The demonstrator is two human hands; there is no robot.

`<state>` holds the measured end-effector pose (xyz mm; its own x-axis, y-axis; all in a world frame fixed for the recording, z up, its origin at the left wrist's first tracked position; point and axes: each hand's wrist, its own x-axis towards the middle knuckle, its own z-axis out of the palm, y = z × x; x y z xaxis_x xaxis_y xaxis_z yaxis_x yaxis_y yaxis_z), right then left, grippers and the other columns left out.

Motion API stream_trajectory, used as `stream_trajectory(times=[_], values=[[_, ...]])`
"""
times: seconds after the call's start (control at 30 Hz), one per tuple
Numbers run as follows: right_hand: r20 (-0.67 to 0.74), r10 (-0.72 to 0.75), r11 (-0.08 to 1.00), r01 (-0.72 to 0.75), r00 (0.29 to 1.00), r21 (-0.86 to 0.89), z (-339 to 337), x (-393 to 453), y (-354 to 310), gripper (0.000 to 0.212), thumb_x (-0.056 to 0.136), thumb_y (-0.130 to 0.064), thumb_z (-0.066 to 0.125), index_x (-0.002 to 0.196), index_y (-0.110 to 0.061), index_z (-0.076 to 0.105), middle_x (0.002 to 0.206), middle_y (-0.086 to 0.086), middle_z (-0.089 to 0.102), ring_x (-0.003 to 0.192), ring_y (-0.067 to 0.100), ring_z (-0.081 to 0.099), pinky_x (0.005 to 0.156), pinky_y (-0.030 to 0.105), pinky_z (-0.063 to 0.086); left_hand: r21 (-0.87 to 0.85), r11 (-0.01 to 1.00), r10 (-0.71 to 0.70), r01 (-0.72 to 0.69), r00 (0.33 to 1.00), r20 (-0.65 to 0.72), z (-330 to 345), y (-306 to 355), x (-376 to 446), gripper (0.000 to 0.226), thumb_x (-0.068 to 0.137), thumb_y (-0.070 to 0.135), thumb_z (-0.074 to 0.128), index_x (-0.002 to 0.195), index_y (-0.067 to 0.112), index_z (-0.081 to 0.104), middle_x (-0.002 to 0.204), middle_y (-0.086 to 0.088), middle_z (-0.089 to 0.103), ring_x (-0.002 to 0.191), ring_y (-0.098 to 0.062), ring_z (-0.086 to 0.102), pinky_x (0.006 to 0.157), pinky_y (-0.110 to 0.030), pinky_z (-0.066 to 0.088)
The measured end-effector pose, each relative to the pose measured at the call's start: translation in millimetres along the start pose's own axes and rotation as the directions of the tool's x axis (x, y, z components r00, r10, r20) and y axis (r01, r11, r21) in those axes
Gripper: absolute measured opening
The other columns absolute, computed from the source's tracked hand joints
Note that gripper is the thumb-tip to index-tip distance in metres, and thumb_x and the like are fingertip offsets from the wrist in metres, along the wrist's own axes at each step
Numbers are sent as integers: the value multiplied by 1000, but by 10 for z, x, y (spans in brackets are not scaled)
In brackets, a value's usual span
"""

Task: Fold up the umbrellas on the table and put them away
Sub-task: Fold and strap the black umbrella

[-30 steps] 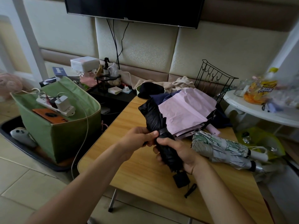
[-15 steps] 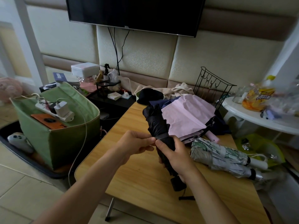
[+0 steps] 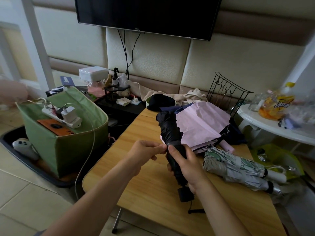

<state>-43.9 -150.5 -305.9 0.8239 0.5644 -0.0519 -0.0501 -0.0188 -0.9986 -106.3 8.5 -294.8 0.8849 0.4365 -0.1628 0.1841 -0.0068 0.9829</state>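
I hold a folded black umbrella slanted above the wooden table, its handle low and toward me. My right hand grips its lower half, thumb pressed on the wrap band. My left hand pinches the end of the umbrella's closing strap at mid-length. Behind it lies a pink umbrella, loosely collapsed and spread flat. To the right rest two folded silver umbrellas with a green print.
A green fabric bin holding a power strip and chargers stands on the floor to the left. A black wire rack and piled cloths sit at the table's far end. A white side table with bottles stands at the right.
The black umbrella has risen and tilted more upright. My left hand slid off the canopy and now pinches the strap end. The view has shifted slightly upward.
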Motion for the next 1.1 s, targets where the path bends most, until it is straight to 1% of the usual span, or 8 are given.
stream_trajectory(times=[0.17,0.27,0.33,0.53,0.7,0.83,0.97,1.1], values=[[145,64,979,-91,987,183,-24,-29,-55,50,96,-50,62,119,-5,64,91,11,66,63,20,59,49,26,46,15,1000,20,-21,999,28,20,0,-9,48,84,46,77,107,4,71,87,2,67,74,-11,59,68,-21,42],[271,91,947,-168,958,275,-42,-40,-64,51,102,-53,52,112,-4,63,90,9,61,58,14,53,44,21,43,-60,998,14,-2,979,206,-16,3,-12,52,84,50,74,122,15,69,95,1,72,94,-16,69,91,-32,52],[353,75,920,-201,932,335,-66,-32,-40,50,103,-54,50,113,-6,61,91,9,58,56,12,50,43,20,42,-163,986,20,39,938,347,-27,5,-19,45,91,43,69,122,11,69,86,3,70,87,-13,66,103,-40,50],[493,59,870,-286,868,401,-107,2,-1,49,99,-54,51,113,-7,61,84,11,53,50,11,48,39,20,42,-247,969,75,7,944,321,67,-37,-39,41,97,36,64,124,6,66,94,-4,72,80,-12,68,96,-38,55],[523,90,883,-311,848,352,-118,3,1,50,99,-59,49,107,-12,63,82,10,54,49,12,50,39,20,42,-292,956,49,10,979,197,142,-74,-36,37,93,29,70,121,5,68,103,-6,74,91,-15,71,87,-27,55],[420,195,960,-261,886,105,-88,-76,-46,64,98,-67,52,114,-7,65,88,15,64,61,22,60,51,29,50,-328,945,54,-11,991,121,163,-60,-44,47,85,26,77,116,-6,61,91,-10,66,72,-21,61,65,-29,51],[231,202,979,-200,952,-31,-91,-103,-2,41,87,-35,80,106,-2,64,79,14,66,56,26,59,54,33,49,-266,964,63,-33,992,108,156,-66,-40,47,82,22,82,118,-2,62,111,-18,73,104,-32,70,98,-42,54],[269,241,970,-231,932,-69,-115,-106,-33,23,85,-20,77,94,-6,61,71,14,58,47,24,49,47,29,41,-364,931,66,20,973,221,172,36,-110,41,90,22,75,125,6,63,117,-15,73,109,-29,70,99,-43,55]])
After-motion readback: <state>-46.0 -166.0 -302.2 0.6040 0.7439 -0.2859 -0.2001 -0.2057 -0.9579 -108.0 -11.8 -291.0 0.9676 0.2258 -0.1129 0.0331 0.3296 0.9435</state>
